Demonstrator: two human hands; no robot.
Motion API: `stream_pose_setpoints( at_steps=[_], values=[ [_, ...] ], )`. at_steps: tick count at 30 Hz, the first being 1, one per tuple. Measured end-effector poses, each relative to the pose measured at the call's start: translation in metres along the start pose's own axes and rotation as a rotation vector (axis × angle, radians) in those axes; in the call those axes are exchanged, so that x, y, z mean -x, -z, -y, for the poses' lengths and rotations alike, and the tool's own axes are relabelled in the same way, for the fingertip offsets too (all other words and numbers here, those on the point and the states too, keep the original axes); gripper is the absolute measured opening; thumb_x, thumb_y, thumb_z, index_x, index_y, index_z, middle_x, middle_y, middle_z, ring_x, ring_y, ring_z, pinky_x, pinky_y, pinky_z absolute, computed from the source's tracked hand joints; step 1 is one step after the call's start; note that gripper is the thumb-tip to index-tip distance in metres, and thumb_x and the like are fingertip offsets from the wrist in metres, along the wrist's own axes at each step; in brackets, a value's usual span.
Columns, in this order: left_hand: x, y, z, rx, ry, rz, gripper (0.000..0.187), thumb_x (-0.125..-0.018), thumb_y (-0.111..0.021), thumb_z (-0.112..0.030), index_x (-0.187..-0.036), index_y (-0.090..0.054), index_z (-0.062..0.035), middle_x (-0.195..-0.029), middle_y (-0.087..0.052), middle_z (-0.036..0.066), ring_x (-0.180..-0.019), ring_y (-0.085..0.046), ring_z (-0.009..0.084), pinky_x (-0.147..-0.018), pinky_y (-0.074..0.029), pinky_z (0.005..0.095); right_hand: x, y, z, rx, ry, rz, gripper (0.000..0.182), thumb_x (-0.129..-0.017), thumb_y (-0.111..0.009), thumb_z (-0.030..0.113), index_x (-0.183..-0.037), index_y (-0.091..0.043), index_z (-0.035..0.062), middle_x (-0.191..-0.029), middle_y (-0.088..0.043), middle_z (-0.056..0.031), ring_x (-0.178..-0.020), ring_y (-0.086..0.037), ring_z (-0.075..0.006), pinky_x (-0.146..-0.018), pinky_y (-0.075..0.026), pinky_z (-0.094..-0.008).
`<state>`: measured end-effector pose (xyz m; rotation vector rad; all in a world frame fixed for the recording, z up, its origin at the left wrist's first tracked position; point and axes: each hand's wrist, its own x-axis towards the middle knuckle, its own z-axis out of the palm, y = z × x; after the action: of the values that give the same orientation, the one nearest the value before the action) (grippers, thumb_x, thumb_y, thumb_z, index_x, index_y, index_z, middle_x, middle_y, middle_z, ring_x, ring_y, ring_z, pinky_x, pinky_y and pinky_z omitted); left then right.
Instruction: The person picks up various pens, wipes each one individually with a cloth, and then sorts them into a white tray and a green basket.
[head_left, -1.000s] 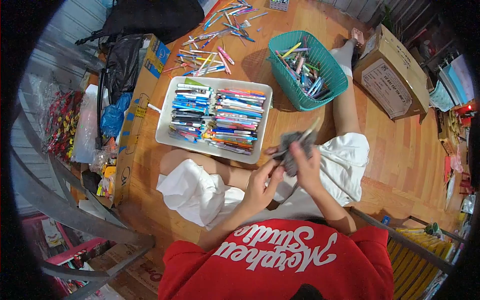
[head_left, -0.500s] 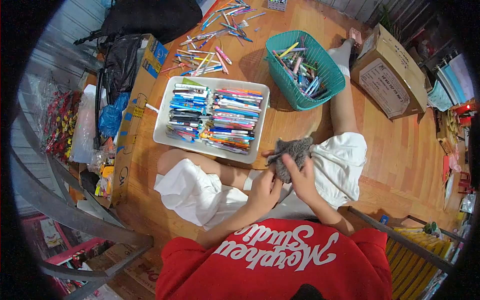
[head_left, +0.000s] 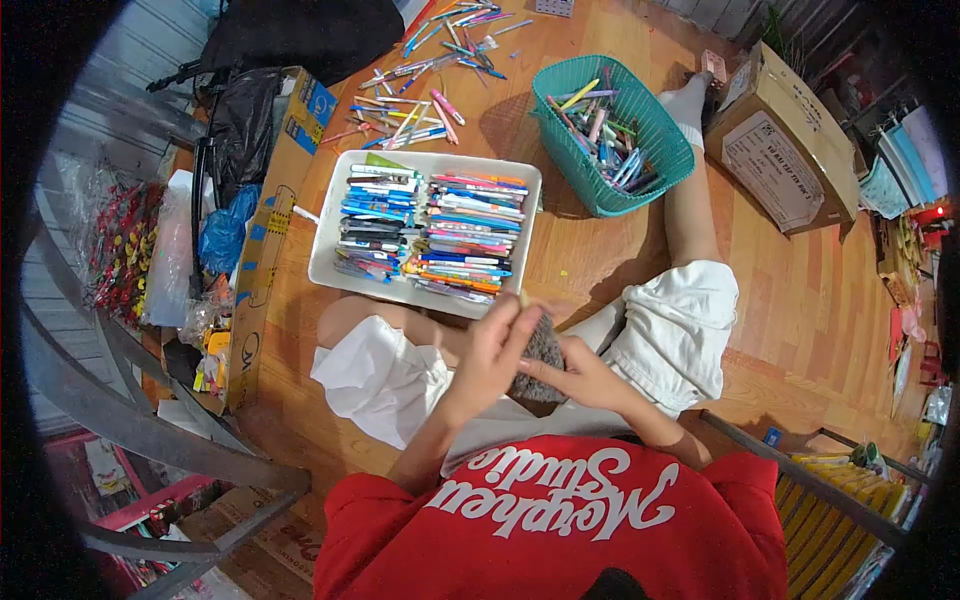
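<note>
Above my lap, both hands are closed and near each other. My left hand (head_left: 487, 358) pinches a slim, blurred thing that looks like a pen (head_left: 525, 299), its pale yellowish end showing past the fingertips. A grey fuzzy cloth (head_left: 543, 352) is bunched in my right hand (head_left: 583, 375), the thumb pressed across it, and its upper edge meets the left fingers. Just beyond the hands, a white tray (head_left: 329, 215) carries two columns of pens (head_left: 475, 235) laid side by side. Farther right, a teal basket (head_left: 563, 160) contains a loose jumble of pens (head_left: 620, 150).
Loose pens (head_left: 440, 60) are scattered on the wooden floor (head_left: 570, 275) behind the tray. A cardboard box (head_left: 775, 150) stands right of my outstretched leg. At left is an open carton (head_left: 265, 250) of bags, beside curved metal bars (head_left: 150, 420). A metal rack (head_left: 830, 490) stands lower right.
Both hands have shifted left and parted slightly. My left hand has risen toward the tray's front edge, and the cloth has moved left and down within my right hand.
</note>
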<state>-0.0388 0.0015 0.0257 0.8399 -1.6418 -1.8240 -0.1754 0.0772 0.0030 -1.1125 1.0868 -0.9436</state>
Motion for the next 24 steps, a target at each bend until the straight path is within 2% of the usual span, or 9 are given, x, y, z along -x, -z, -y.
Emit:
stream_pose_setpoints(
  at_steps=[2, 3, 6, 10, 12, 15, 18, 22, 24],
  values=[
    [-0.007, 0.006, 0.003, 0.131, -0.087, -0.144, 0.026, -0.098, -0.041, -0.019, -0.103, -0.055, 0.0018, -0.099, -0.064, 0.014, -0.095, -0.060, 0.0188, -0.086, -0.044, 0.0303, -0.001, 0.008, -0.001, 0.065, -0.041, -0.026, 0.032, -0.089, -0.060, 0.024, -0.102, -0.055, -0.0051, -0.079, -0.062, -0.0119, -0.073, -0.055, -0.0111, -0.068, -0.046, -0.0304],
    [-0.009, 0.011, -0.001, 0.031, -0.063, -0.246, 0.028, -0.099, -0.039, -0.022, -0.101, -0.056, 0.0012, -0.095, -0.064, 0.012, -0.092, -0.060, 0.0185, -0.085, -0.045, 0.0310, -0.001, 0.013, -0.002, 0.120, -0.063, -0.017, 0.032, -0.089, -0.060, 0.024, -0.101, -0.055, -0.0049, -0.078, -0.062, -0.0107, -0.071, -0.054, -0.0106, -0.067, -0.046, -0.0298],
    [-0.023, 0.033, 0.001, 0.360, -0.043, -0.387, 0.027, -0.099, -0.040, -0.022, -0.106, -0.054, 0.0005, -0.084, -0.064, 0.009, -0.084, -0.059, 0.0180, -0.083, -0.044, 0.0306, 0.002, 0.016, -0.002, 0.233, -0.064, 0.010, 0.032, -0.089, -0.060, 0.025, -0.099, -0.056, -0.0055, -0.075, -0.061, -0.0115, -0.068, -0.053, -0.0106, -0.065, -0.045, -0.0297],
    [-0.066, 0.070, 0.014, -0.326, -0.271, -0.481, 0.034, -0.099, -0.033, -0.018, -0.124, -0.046, 0.0001, -0.097, -0.059, 0.014, -0.091, -0.056, 0.0220, -0.084, -0.043, 0.0309, 0.017, 0.013, -0.019, 0.250, -0.070, 0.022, 0.035, -0.089, -0.059, 0.026, -0.097, -0.055, -0.0072, -0.072, -0.060, -0.0154, -0.066, -0.054, -0.0145, -0.064, -0.045, -0.0317],
    [-0.098, 0.077, 0.029, -0.788, -0.467, -0.409, 0.036, -0.095, -0.037, -0.009, -0.130, -0.043, -0.0025, -0.101, -0.055, 0.017, -0.097, -0.053, 0.0279, -0.087, -0.041, 0.0351, 0.025, 0.015, -0.031, 0.217, -0.124, -0.006, 0.036, -0.089, -0.059, 0.027, -0.097, -0.054, -0.0078, -0.072, -0.060, -0.0161, -0.066, -0.054, -0.0155, -0.064, -0.045, -0.0322],
    [-0.143, 0.097, 0.084, -1.124, -0.486, 0.007, 0.055, -0.083, -0.043, 0.005, -0.136, -0.038, -0.0076, -0.107, -0.048, 0.019, -0.104, -0.047, 0.0343, -0.093, -0.037, 0.0412, 0.037, 0.020, -0.047, 0.142, -0.221, -0.066, 0.036, -0.090, -0.059, 0.027, -0.096, -0.055, -0.0078, -0.073, -0.060, -0.0129, -0.067, -0.052, -0.0124, -0.064, -0.045, -0.0303],
    [-0.165, 0.104, 0.126, -1.329, -0.585, 0.094, 0.067, -0.072, -0.045, 0.012, -0.136, -0.039, -0.0079, -0.109, -0.048, 0.018, -0.104, -0.046, 0.0346, -0.093, -0.037, 0.0423, 0.048, 0.026, -0.050, 0.086, -0.244, -0.155, 0.036, -0.090, -0.059, 0.027, -0.095, -0.055, -0.0075, -0.074, -0.061, -0.0096, -0.068, -0.050, -0.0105, -0.063, -0.044, -0.0290],
    [-0.176, 0.094, 0.144, -1.364, -0.501, 0.020, 0.061, -0.073, -0.049, 0.007, -0.133, -0.041, -0.0054, -0.113, -0.049, 0.013, -0.107, -0.046, 0.0302, -0.095, -0.036, 0.0421, 0.057, 0.038, -0.047, 0.077, -0.334, -0.203, 0.034, -0.089, -0.060, 0.026, -0.095, -0.056, -0.0068, -0.075, -0.062, -0.0069, -0.069, -0.050, -0.0095, -0.064, -0.045, -0.0284],
    [-0.173, 0.093, 0.141, -1.361, -0.575, -0.020, 0.057, -0.075, -0.049, 0.005, -0.131, -0.043, -0.0049, -0.118, -0.048, 0.014, -0.111, -0.045, 0.0306, -0.098, -0.034, 0.0431, 0.060, 0.045, -0.041, 0.128, -0.348, -0.224, 0.033, -0.089, -0.060, 0.026, -0.096, -0.057, -0.0060, -0.076, -0.062, -0.0063, -0.069, -0.051, -0.0094, -0.064, -0.045, -0.0283]
  ],
)
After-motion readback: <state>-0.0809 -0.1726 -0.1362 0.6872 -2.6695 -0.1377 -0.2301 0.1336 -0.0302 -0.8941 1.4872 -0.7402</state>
